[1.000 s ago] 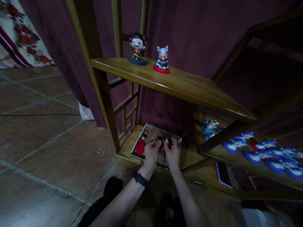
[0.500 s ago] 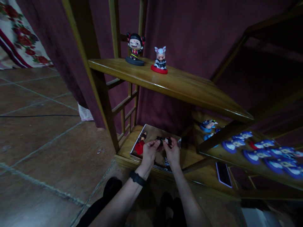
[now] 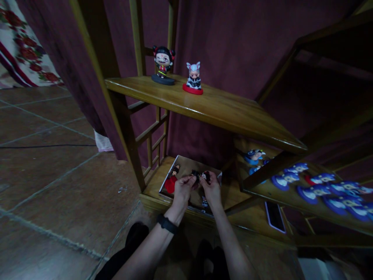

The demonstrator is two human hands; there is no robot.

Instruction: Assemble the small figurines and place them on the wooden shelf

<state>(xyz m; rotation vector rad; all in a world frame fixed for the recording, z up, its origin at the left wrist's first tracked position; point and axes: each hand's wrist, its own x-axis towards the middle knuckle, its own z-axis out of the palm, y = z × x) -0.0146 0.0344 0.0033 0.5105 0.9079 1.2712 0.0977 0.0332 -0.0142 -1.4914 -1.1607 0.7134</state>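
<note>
Over a shallow box (image 3: 186, 159) on the lower shelf, both hands meet at chest-down reach. Pinched in my right hand (image 3: 212, 190) is a small figurine head (image 3: 205, 176) with black hair and a pale face. My left hand (image 3: 184, 187), with a black band on its wrist, has its fingers closed on a small black figurine piece (image 3: 195, 173). The two pieces are side by side; whether they touch is unclear. Inside the box lie a red round base (image 3: 170, 184), small dark figurine parts (image 3: 176, 170) and a grey-white figurine (image 3: 204, 201).
On the upper shelf (image 3: 227, 112) stand a black-haired figurine (image 3: 162, 62) on a dark base and a white-eared figurine (image 3: 194, 77) on a red base. Several blue-based figurines (image 3: 313, 190) fill the right shelf. A phone (image 3: 275, 216) lies at the lower right.
The view has shifted slightly. My hands stay over the box, and the figurine head and black piece have turned a little between my fingers.
</note>
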